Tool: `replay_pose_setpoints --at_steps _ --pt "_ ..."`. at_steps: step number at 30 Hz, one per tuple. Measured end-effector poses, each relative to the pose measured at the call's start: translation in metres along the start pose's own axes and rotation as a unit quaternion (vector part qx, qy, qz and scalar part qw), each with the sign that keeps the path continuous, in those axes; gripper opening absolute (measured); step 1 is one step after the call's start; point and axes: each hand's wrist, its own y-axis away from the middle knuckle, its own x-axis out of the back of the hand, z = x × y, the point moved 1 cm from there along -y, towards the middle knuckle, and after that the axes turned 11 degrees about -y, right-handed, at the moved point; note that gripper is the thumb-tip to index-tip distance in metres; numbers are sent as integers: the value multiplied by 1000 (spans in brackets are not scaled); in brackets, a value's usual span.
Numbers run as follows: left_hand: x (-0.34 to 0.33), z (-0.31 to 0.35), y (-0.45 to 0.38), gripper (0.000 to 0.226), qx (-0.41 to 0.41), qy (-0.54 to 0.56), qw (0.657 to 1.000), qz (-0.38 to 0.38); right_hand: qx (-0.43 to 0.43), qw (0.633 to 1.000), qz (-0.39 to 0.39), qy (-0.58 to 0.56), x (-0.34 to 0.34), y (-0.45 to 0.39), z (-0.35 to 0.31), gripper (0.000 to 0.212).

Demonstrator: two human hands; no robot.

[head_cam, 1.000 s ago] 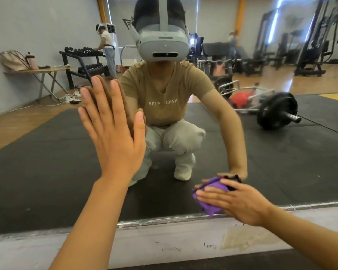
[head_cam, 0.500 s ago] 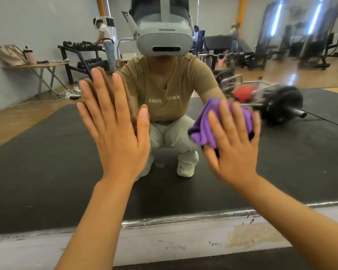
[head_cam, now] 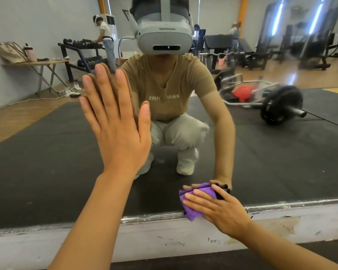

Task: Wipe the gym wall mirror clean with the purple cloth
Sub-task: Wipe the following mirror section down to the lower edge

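head view: gym wall mirror, low wipe in progress

item: large frameless gym wall mirror (head_cam: 47, 162), its lower edge (head_cam: 154, 216) meeting a scuffed pale wall strip (head_cam: 144, 236). left hand (head_cam: 117, 133) flat on the glass, fingers straight and together, bracing. right hand (head_cam: 217, 207) presses a crumpled purple cloth (head_cam: 191, 211) on the glass at the bottom edge, fingers laid almost straight over it, thumb hidden. change: half a second ago the cloth was up at chest height in the reflection; it has now swept down to the edge, as it was a second ago, while the left hand stayed put. reading: repeated vertical strokes over one low strip, so cleaning is partway. reflected: squatting person in tan t-shirt (head_cam: 170, 84), black barbell (head_cam: 281, 106).
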Motion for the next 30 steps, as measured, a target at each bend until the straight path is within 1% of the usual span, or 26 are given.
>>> replay_pose_setpoints --at_steps 1,3,5,7,10,15,16,18,21,23,24,28,30 --pt "0 0 0 63 -1 -3 1000 0 -14 1000 20 1 7 -5 5 78" --pt "0 0 0 63 -1 -7 1000 -1 -74 993 87 -9 27 -22 19 75" --pt "0 0 0 63 1 -10 1000 -4 -140 976 163 -16 53 -45 42 65" --pt "-1 0 0 63 -1 -8 1000 -7 -204 954 218 -19 77 -65 66 65" --pt "-1 0 1 63 0 -1 1000 -8 -293 917 269 -41 92 -86 79 65" --pt "-1 0 1 63 4 0 1000 -6 -342 876 333 -76 71 -97 52 65" --pt "-1 0 1 63 5 -1 1000 -6 -342 876 330 -86 63 -94 41 65" --pt "-2 0 1 63 4 -2 1000 -3 -318 898 288 -97 39 -81 11 64" --pt "-2 0 1 63 4 -4 1000 4 -250 952 162 -69 -9 -42 -42 60" --pt "-2 0 1 63 5 -3 1000 6 -218 970 90 -53 -30 -21 -63 57" --pt "-2 1 1 63 5 -4 1000 7 -215 973 73 -52 -34 -16 -67 56" --pt "-2 1 1 63 4 -8 1000 3 -200 976 57 -56 -24 -16 -55 56" --pt "-2 0 1 63 2 -5 1000 3 -207 973 87 -58 -10 -27 -39 57"
